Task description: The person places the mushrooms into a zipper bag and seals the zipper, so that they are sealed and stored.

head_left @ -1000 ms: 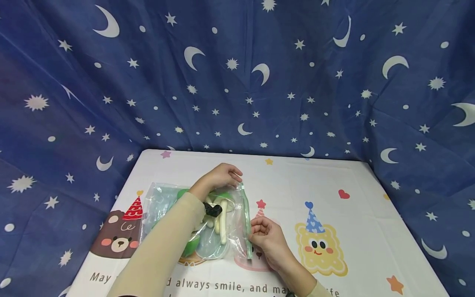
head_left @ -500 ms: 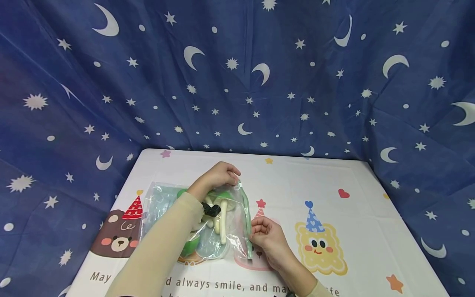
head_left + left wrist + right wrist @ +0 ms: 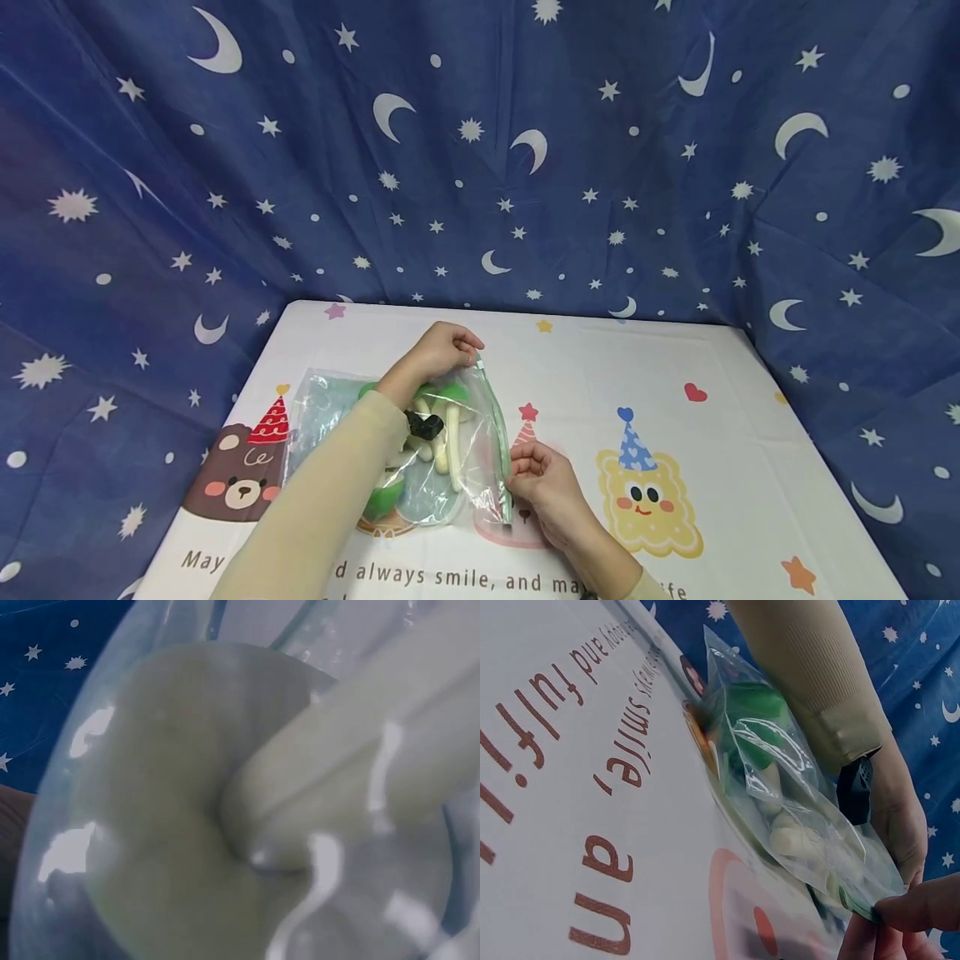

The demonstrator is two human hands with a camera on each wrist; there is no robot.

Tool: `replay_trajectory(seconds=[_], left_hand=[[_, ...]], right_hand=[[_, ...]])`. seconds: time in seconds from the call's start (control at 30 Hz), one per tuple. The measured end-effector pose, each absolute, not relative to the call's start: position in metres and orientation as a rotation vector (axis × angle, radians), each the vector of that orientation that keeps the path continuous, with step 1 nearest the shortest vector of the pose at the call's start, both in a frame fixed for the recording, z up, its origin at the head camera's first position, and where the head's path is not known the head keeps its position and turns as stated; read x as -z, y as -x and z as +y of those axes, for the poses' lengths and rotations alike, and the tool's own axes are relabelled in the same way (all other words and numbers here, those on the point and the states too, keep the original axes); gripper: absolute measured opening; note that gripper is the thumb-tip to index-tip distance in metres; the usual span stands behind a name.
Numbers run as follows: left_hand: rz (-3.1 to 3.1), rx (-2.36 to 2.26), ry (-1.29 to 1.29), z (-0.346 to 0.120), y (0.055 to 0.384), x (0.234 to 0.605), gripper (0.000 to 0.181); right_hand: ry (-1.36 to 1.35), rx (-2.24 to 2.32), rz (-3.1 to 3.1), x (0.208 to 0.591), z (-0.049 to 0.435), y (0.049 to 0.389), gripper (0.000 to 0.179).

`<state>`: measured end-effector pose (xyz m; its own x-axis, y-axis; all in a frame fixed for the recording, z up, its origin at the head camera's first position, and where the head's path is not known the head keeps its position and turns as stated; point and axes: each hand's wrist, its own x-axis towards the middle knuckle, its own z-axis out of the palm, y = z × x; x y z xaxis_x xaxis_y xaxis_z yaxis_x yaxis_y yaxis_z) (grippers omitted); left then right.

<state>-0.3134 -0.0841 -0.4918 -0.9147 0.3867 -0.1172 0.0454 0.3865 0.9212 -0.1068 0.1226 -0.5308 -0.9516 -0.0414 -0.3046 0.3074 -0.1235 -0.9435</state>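
Observation:
A clear zip bag (image 3: 318, 412) lies on the table with several mushroom-shaped pieces (image 3: 453, 446) inside, green-capped with long pale stems. Its green zip strip (image 3: 497, 417) runs along the right-hand end. At the strip's far corner my left hand (image 3: 442, 348) pinches the bag and lifts that corner. My right hand (image 3: 549, 487) pinches the strip nearer its close end; in the right wrist view, thumb and fingers (image 3: 922, 904) meet on the green edge. The left wrist view looks through plastic onto a pale mushroom underside (image 3: 165, 787) and stem. My left forearm covers part of the bag.
A white printed cloth (image 3: 750, 417) covers the table, with cartoon figures and lettering. A dark blue curtain (image 3: 570, 275) with moons and stars hangs behind the table and at both sides. A black wrist camera (image 3: 425, 425) sits over the bag.
My left hand has moved slightly left and away from me, raising the far corner of the bag, so the zip strip now slants more. My right hand stays nearly in place.

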Motion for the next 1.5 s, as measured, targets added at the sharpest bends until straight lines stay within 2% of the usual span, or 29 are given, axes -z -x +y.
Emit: replay_trajectory(seconds=[0.5,1.5], left_hand=[[2.363,-1.679,-0.301,-0.0889,0.3163,0.497,0.022],[2.315,-1.732,-0.313,-0.0888,0.3101,0.498,0.025]], right_hand=[[-0.318,2.189,1.938,0.5318,0.1248,0.1101,0.041],[-0.366,2.174,2.052,0.5347,0.1298,0.1164,0.039]])
